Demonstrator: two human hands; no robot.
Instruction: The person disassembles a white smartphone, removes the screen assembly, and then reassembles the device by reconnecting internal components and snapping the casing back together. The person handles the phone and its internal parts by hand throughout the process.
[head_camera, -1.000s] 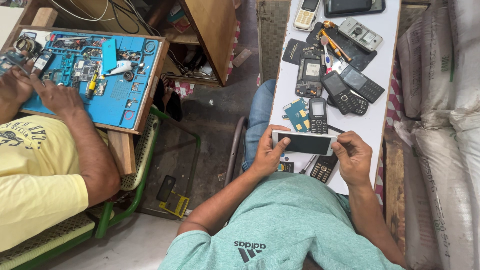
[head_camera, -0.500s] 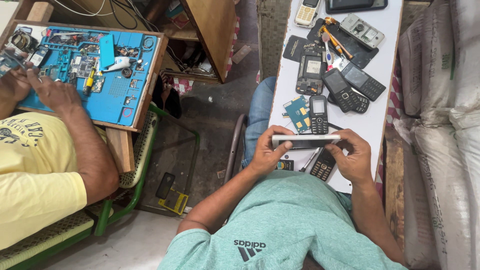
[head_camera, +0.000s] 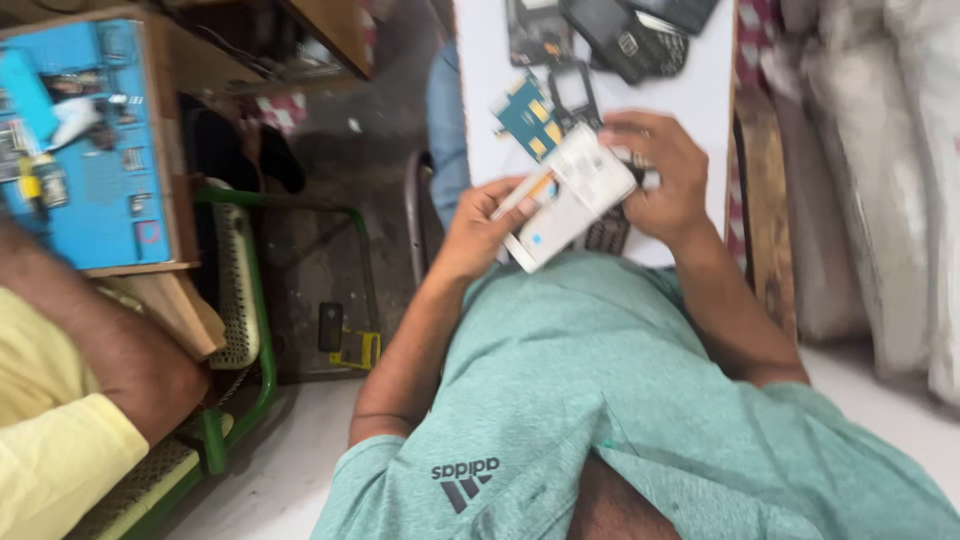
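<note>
Both my hands hold a white, flat phone body, tilted diagonally above the near edge of a white table. My left hand grips its lower left side, thumb on the edge. My right hand clasps its upper right end. Just beyond it on the table lie a blue-green circuit board and a black keypad phone frame. A dark keypad piece peeks out under the phone body.
More dark phones lie at the table's far end. At the left a co-worker's arm in a yellow sleeve rests by a blue work mat with small parts. A green metal chair stands between us. White sacks line the right.
The white phone body went from lying level between my hands to tilted diagonally and nearer to me. The view has shifted closer, so the table's far end is cut off.
</note>
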